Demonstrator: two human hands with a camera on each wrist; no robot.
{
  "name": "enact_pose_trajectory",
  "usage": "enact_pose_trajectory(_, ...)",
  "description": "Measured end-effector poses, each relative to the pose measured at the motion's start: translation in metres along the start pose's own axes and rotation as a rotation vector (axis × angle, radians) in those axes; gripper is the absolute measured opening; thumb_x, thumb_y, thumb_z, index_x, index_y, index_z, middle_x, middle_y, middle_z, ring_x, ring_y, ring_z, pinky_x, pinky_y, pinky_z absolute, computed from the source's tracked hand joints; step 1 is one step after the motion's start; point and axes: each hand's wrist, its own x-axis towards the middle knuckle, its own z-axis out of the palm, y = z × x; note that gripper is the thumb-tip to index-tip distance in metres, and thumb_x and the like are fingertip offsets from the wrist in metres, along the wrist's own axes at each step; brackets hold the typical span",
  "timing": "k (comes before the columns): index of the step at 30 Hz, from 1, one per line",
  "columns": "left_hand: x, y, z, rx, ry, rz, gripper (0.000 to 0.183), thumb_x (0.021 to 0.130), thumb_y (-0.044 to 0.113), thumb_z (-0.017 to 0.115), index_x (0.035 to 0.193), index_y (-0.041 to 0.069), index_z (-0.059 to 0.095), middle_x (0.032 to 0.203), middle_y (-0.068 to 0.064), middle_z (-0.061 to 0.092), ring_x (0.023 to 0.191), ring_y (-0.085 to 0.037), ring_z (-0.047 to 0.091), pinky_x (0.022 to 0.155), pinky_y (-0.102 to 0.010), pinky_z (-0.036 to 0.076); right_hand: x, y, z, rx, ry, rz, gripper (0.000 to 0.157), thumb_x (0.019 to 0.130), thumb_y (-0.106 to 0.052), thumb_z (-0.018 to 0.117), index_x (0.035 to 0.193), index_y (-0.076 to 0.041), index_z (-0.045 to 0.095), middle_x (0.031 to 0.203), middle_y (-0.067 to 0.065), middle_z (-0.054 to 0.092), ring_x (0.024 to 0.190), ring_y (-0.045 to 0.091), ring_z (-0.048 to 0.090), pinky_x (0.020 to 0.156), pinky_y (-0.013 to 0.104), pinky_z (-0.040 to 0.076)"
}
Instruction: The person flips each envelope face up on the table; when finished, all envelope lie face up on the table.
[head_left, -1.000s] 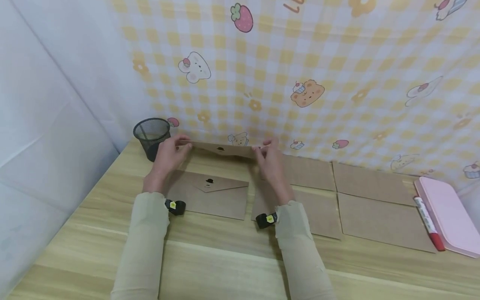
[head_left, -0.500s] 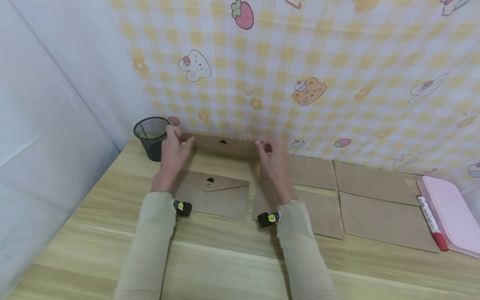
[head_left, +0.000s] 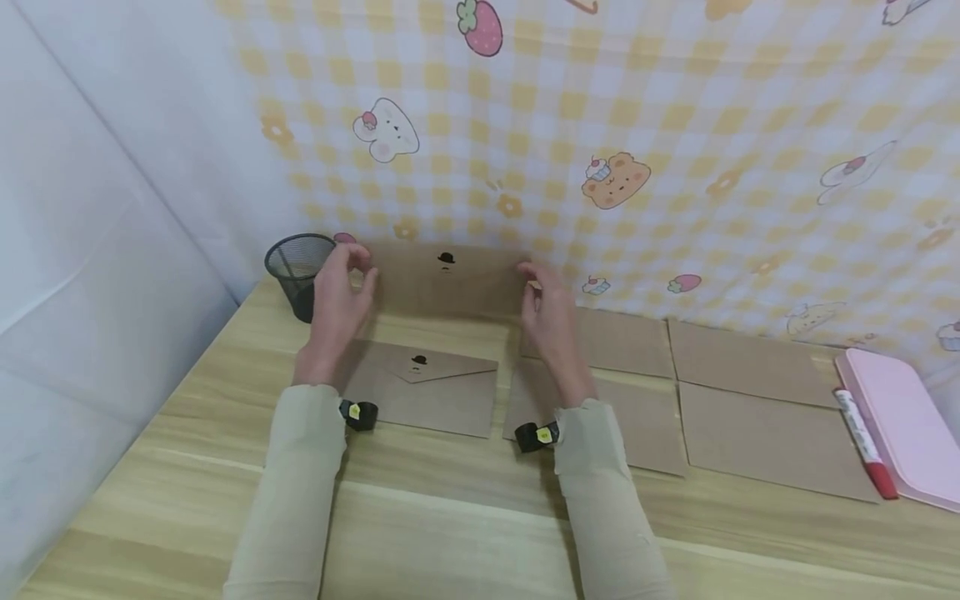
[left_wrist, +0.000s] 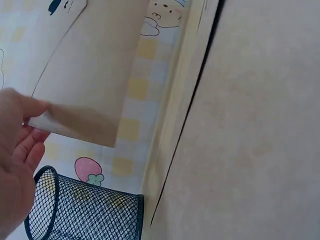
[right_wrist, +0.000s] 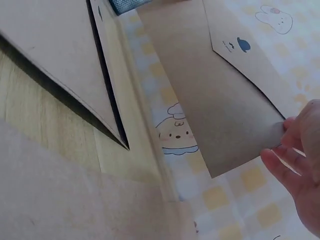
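A brown kraft envelope with a small black hat mark stands raised above the wooden table, its face towards me. My left hand pinches its left edge, seen closer in the left wrist view on the envelope by the hand. My right hand pinches its right edge; the right wrist view shows the same envelope and fingers. A second envelope with the same hat mark lies flat below, between my wrists.
A black mesh pen cup stands at the back left by the left hand. Several flat brown envelopes lie to the right. A pink case and a red marker sit at the far right. Checked patterned cloth hangs behind.
Both hands have lifted the held envelope and tilted it up from nearly flat to upright, so its face with the hat mark now shows.
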Motion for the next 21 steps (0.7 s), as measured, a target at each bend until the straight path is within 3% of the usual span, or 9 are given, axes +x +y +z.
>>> enact_pose_trajectory(4, 0.0007, -0.0026, -0.0022, -0.002, -0.091, 0.049, 0.036, 0.081, -0.012, 0.060, 0.115, -0.007, 0.049, 0.112, -0.021, 0.053, 0.101, -0.032, 0.050, 0.092, -0.041, 0.040, 0.0014, 0.0009, -0.0007, -0.034, -0.061, 0.018, 0.034, 0.083, 0.014, 0.052, 0.117, 0.009, 0.054, 0.120, 0.023, 0.054, 0.109, 0.033, 0.052, 0.090, 0.035, 0.045)
enact_pose_trajectory(8, 0.0031, -0.0043, -0.0062, 0.057, -0.127, 0.096, 0.047, 0.077, -0.014, 0.061, 0.121, -0.002, 0.052, 0.121, -0.018, 0.052, 0.100, -0.033, 0.050, 0.085, -0.047, 0.040, 0.0027, 0.0010, -0.0006, -0.068, -0.116, 0.009, 0.045, 0.080, 0.011, 0.058, 0.124, 0.008, 0.051, 0.128, 0.024, 0.049, 0.113, 0.034, 0.048, 0.100, 0.039, 0.036)
enact_pose_trajectory(13, 0.0042, -0.0038, -0.0059, 0.128, -0.181, 0.139, 0.060, 0.077, -0.011, 0.061, 0.133, 0.008, 0.050, 0.134, -0.015, 0.045, 0.107, -0.034, 0.051, 0.073, -0.049, 0.044, 0.0025, -0.0040, 0.0031, -0.061, -0.217, -0.019, 0.055, 0.080, 0.008, 0.060, 0.133, 0.005, 0.045, 0.131, 0.022, 0.044, 0.109, 0.033, 0.049, 0.096, 0.039, 0.039)
enact_pose_trajectory(15, 0.0030, -0.0035, -0.0053, 0.141, -0.194, 0.153, 0.062, 0.078, -0.009, 0.060, 0.136, 0.009, 0.048, 0.135, -0.015, 0.044, 0.103, -0.032, 0.054, 0.066, -0.044, 0.045, 0.0011, -0.0059, 0.0043, -0.062, -0.256, 0.003, 0.057, 0.081, 0.007, 0.060, 0.135, 0.004, 0.042, 0.134, 0.022, 0.040, 0.105, 0.031, 0.051, 0.091, 0.035, 0.044)
enact_pose_trajectory(18, 0.0007, -0.0034, -0.0056, 0.147, -0.210, 0.147, 0.066, 0.078, -0.010, 0.059, 0.139, 0.011, 0.045, 0.138, -0.011, 0.042, 0.089, -0.029, 0.059, 0.055, -0.037, 0.043, -0.0006, -0.0065, 0.0033, -0.079, -0.321, 0.049, 0.062, 0.082, 0.008, 0.060, 0.139, 0.005, 0.035, 0.141, 0.022, 0.032, 0.116, 0.032, 0.046, 0.095, 0.035, 0.042)
enact_pose_trajectory(21, -0.0005, -0.0032, -0.0072, 0.124, -0.234, 0.126, 0.069, 0.078, -0.012, 0.058, 0.141, 0.013, 0.041, 0.139, -0.010, 0.042, 0.084, -0.029, 0.062, 0.058, -0.037, 0.047, -0.0011, -0.0056, 0.0018, -0.114, -0.401, 0.090, 0.067, 0.083, 0.007, 0.058, 0.142, 0.004, 0.026, 0.148, 0.023, 0.021, 0.128, 0.035, 0.035, 0.098, 0.038, 0.039)
